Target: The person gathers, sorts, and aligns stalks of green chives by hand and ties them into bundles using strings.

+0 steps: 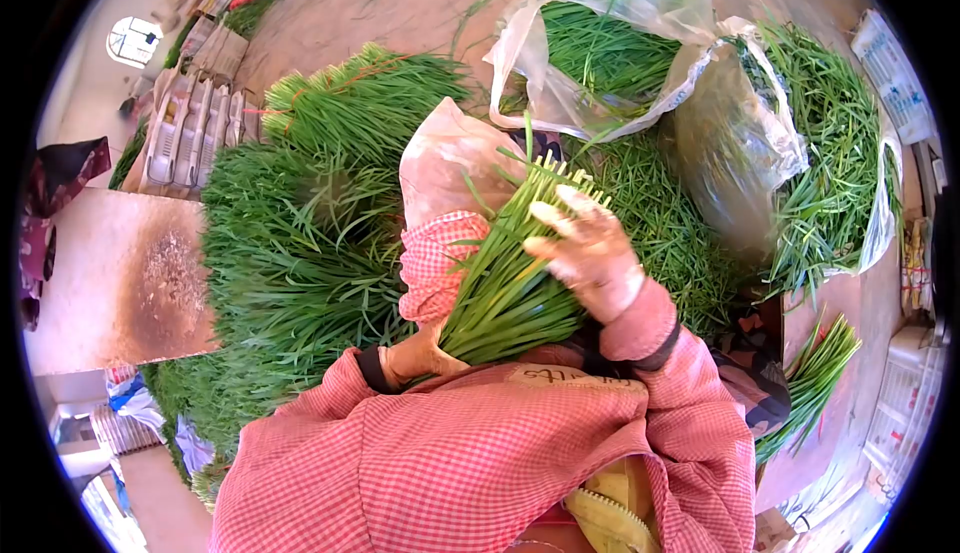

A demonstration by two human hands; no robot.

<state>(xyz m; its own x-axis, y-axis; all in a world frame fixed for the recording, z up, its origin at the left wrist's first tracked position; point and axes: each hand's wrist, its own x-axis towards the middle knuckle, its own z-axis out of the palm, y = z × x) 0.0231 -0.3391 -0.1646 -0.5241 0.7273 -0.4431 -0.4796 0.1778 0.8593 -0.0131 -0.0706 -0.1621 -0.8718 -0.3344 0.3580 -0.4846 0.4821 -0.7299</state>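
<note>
The left hand [412, 356] is curled round the side of a bundle of long green stalks [520, 288], low down near the chest; most of its fingers are hidden. The right hand [592, 253] is spread, fingers apart, at the bundle's other side, close to the pale cut ends; whether its palm presses on the stalks I cannot tell. The bundle lies tilted in front of the chest, pale ends away from the body, leafy part toward it.

Both arms wear a red-and-white checked garment [480, 443]. Just beyond the bundle are a checked cloth [435, 263] and a pale plastic sheet [450, 158].

To the left spreads a large heap of long greens [300, 243], with a banded bunch [360, 93] at its far end and a stained board [125, 278] beside it. Ahead to the right, an open clear plastic bag [520, 53] holds more stalks, near a second plastic bag [725, 153]. Loose green leaves [665, 223] lie below them. Farther right, a smaller bunch [815, 378] rests on a flat board [860, 303].
</note>
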